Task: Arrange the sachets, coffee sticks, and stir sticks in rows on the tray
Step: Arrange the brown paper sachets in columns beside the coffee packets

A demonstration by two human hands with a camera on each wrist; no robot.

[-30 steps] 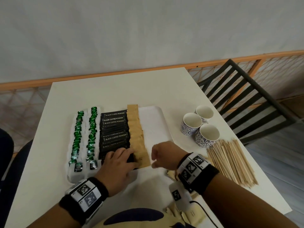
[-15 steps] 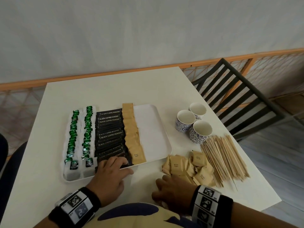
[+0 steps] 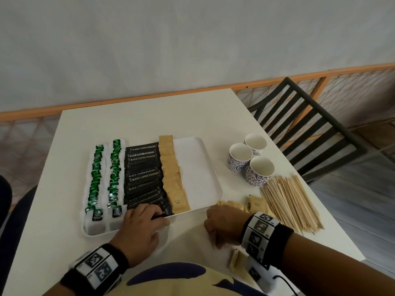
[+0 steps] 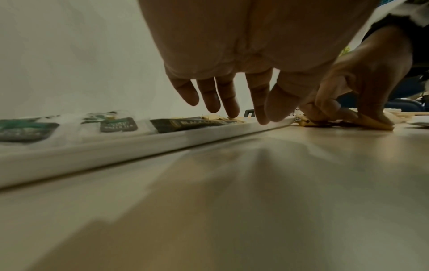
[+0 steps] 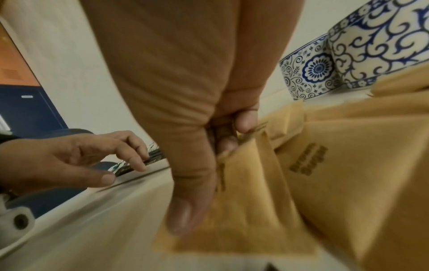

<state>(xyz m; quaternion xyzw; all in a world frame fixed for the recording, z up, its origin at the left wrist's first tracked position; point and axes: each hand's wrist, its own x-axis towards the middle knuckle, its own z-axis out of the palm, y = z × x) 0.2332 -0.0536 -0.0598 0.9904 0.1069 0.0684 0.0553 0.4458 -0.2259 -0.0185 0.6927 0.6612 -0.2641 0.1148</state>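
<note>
The white tray point(image 3: 201, 167) holds two rows of green sachets point(image 3: 96, 178), a row of black coffee sticks point(image 3: 143, 178) and a row of brown sugar sachets point(image 3: 173, 178). My left hand point(image 3: 149, 214) rests with relaxed fingers point(image 4: 232, 106) on the nearest coffee sticks at the tray's front rim. Right of the tray's near corner, my right hand point(image 3: 213, 231) pinches a loose brown sachet point(image 5: 243, 210) between thumb point(image 5: 185, 210) and fingers, at the pile of brown sachets point(image 3: 256, 205) on the table. Wooden stir sticks point(image 3: 292, 204) lie in a heap further right.
Three blue-patterned cups point(image 3: 240, 157) stand behind the stir sticks. A dark slatted chair point(image 3: 310, 129) is at the table's right side. The right strip of the tray is bare. More brown sachets point(image 3: 237, 261) lie at the table's near edge under my right wrist.
My right hand left the brown row on the tray, drew back to the near edge, then reached into the loose pile and took hold of a sachet. My left hand stayed at the tray's front.
</note>
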